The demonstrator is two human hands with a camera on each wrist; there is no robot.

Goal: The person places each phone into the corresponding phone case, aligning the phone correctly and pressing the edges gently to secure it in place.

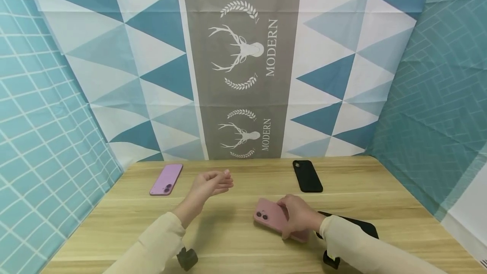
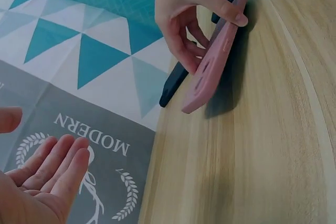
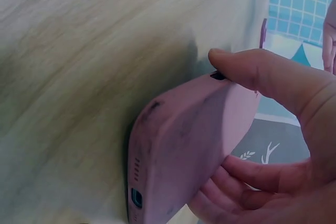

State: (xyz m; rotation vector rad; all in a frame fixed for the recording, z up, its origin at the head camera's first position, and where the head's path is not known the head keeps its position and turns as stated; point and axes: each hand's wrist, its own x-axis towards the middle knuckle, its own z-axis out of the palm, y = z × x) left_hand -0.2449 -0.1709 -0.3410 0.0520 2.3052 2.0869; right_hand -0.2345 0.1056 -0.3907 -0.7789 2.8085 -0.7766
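Observation:
My right hand (image 1: 298, 215) grips a phone in a pink case (image 1: 271, 215) by its long edges, back side up and two camera lenses towards the left. The left wrist view shows that pink-cased phone (image 2: 212, 69) tilted, with a shadow on the wood below it. Up close, the case (image 3: 178, 140) has a port cutout and small speaker holes at its bottom end, and my thumb (image 3: 262, 69) presses one side edge. My left hand (image 1: 211, 184) hangs above the table, holding nothing, its fingers nearly straight and the palm showing in the left wrist view (image 2: 47, 182).
A lavender phone (image 1: 166, 179) lies at the back left of the wooden table (image 1: 236, 240). At the back right is a black phone or case (image 1: 309, 176) with a camera opening. Another flat black item (image 1: 363, 225) lies partly beneath my right forearm. Patterned cloth walls (image 1: 243, 96) enclose the table.

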